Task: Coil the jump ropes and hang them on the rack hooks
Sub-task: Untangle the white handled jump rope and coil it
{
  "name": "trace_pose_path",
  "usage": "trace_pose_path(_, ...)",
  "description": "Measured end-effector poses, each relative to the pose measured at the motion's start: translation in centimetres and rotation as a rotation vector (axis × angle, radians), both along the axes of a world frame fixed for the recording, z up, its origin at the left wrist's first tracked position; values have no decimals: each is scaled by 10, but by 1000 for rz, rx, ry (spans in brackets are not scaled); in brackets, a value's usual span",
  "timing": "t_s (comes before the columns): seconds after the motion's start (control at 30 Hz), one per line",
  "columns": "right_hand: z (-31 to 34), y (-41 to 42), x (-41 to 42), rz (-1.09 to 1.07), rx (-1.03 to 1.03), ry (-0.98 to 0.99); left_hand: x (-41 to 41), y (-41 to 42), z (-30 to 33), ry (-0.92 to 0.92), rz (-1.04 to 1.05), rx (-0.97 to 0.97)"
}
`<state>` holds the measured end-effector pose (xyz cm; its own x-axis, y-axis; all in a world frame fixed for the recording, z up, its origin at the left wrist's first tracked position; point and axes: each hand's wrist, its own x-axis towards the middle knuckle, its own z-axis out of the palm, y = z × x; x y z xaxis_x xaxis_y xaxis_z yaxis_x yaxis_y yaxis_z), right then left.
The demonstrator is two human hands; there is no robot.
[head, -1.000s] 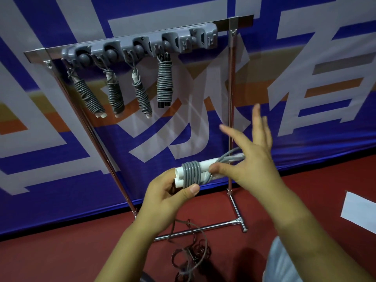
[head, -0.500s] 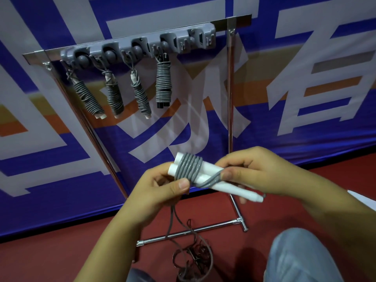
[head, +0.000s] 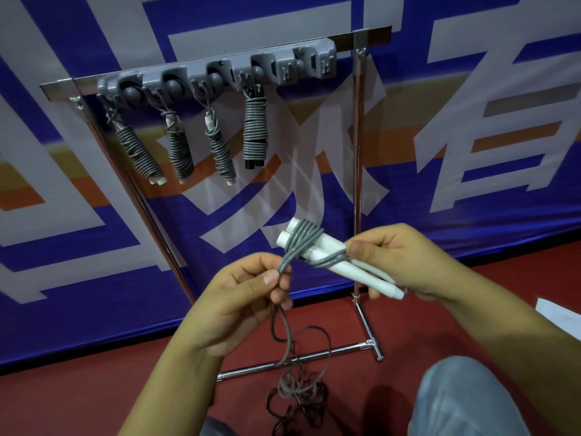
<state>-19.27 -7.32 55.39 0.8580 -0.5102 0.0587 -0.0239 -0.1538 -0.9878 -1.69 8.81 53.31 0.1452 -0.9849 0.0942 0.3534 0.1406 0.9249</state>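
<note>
My right hand (head: pixel 405 259) grips the two white handles (head: pixel 339 265) of a jump rope, held side by side and tilted up to the left. Several turns of grey cord (head: pixel 306 240) wrap their upper ends. My left hand (head: pixel 239 297) pinches the cord just below the handles; the loose remainder (head: pixel 298 391) hangs down to a tangle on the floor. Several coiled ropes (head: pixel 254 133) hang from the grey hook rail (head: pixel 217 77) on the metal rack. The rail's right end (head: pixel 314 62) carries no rope.
The rack's chrome post (head: pixel 356 171) stands right behind my right hand, and its foot bar (head: pixel 298 360) lies on the red floor. A blue printed banner (head: pixel 471 121) covers the wall. My knee (head: pixel 462 401) is at bottom right. A white sheet (head: pixel 562 313) lies at the right edge.
My right hand closed around the handles after being spread open. My left hand let go of the handle ends and slid down to pinch the cord. The handles now tilt up left.
</note>
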Motion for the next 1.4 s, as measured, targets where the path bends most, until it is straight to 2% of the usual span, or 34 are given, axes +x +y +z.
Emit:
trace_pose_path(0.13,-5,4,3,-43,71,-52,-2,-2,-5,-9,-1,-3)
trace_pose_path(0.3,-4,9,4,40,197,-172,1,-5,-8,-104,15,37)
trace_pose_path(0.37,-2,7,2,114,215,-165,0,-5,-5,-235,75,55)
trace_pose_path(0.53,-7,0,2,242,313,-145,3,-8,5,-732,378,46)
trace_pose_path(0.6,-9,-2,4,260,398,-186,2,-8,8,-793,364,17)
trace_pose_path(0.77,-10,2,4,414,506,-193,-2,-10,13,-785,161,18)
trace_pose_path(0.87,-6,0,2,520,442,-76,0,-15,16,-922,132,-38)
trace_pose_path(1.03,10,-10,-3,608,222,108,3,-21,18,-1258,191,-307)
trace_pose_path(1.13,18,-11,-2,630,163,180,7,-25,17,-1462,290,-310)
trace_pose_path(1.3,21,-6,1,641,87,341,11,-30,20,-1582,306,-291)
trace_pose_path(1.4,16,-5,2,595,59,397,13,-29,18,-1687,387,-290)
